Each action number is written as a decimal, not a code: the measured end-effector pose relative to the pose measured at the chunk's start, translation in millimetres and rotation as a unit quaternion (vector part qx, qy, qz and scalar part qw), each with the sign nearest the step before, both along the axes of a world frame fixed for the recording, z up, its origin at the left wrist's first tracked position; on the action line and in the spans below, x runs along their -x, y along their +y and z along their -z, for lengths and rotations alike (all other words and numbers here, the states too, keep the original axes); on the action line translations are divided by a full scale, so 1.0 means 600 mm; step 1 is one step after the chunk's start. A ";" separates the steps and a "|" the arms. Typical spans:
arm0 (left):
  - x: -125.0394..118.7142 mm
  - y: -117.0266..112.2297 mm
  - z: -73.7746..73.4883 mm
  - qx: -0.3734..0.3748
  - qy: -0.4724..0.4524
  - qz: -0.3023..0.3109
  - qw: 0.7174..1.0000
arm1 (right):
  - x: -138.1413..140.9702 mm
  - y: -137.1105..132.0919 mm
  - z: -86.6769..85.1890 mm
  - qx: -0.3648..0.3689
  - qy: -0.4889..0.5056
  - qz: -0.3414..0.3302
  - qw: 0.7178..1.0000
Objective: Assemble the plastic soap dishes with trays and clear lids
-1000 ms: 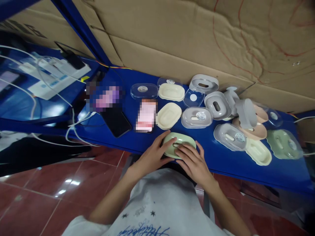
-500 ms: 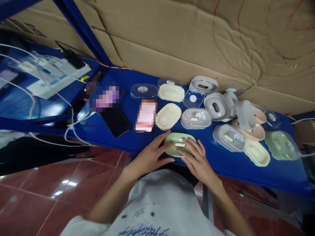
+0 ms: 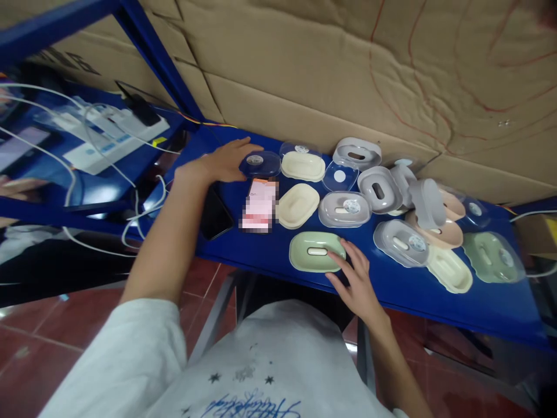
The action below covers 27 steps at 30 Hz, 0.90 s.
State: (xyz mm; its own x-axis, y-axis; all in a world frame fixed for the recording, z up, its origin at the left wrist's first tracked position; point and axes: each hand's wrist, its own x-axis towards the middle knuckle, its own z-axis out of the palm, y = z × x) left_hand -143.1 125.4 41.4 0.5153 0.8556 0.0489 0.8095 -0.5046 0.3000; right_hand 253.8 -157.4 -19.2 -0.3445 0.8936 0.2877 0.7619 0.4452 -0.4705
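Note:
A light green soap dish point(image 3: 300, 261) with a cream oblong piece in its centre slot lies at the front edge of the blue shelf. My right hand point(image 3: 353, 278) rests at its right end, fingers apart, touching the rim and inside. At the back left, my left hand point(image 3: 228, 159) is stretched out flat, its fingers at the left end of a clear plastic lid point(image 3: 272, 164) with a round sticker. Whether those fingers press on the lid is hard to tell. Between the hands lie a cream tray point(image 3: 298, 206) and a phone with a lit, blurred screen point(image 3: 261, 203).
Grey dishes point(image 3: 346, 209), peach dishes and a lidded green dish point(image 3: 489, 255) crowd the right side. A black phone point(image 3: 216, 215) lies below my left forearm. White cables and a power strip point(image 3: 108, 145) are at left, near another person's hand point(image 3: 21, 188). Cardboard point(image 3: 282, 69) stands behind.
My left hand has left the green soap dish and reached up and left to the clear lid. My right hand has stayed at the dish, shifting slightly toward its right end.

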 end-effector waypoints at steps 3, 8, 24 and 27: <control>0.005 0.043 -0.001 0.099 0.012 0.017 0.995 | 0.001 0.000 0.001 0.005 0.006 0.003 1.000; 0.009 0.024 -0.018 0.073 -0.035 -0.046 0.996 | 0.001 0.000 0.003 0.012 0.016 0.005 1.000; -0.157 -0.404 0.041 0.067 -0.271 -0.014 0.960 | 0.011 0.002 -0.002 0.042 0.043 0.060 0.996; -0.174 -0.401 0.044 0.068 -0.266 0.029 0.961 | 0.007 0.007 -0.012 0.002 0.061 0.033 0.998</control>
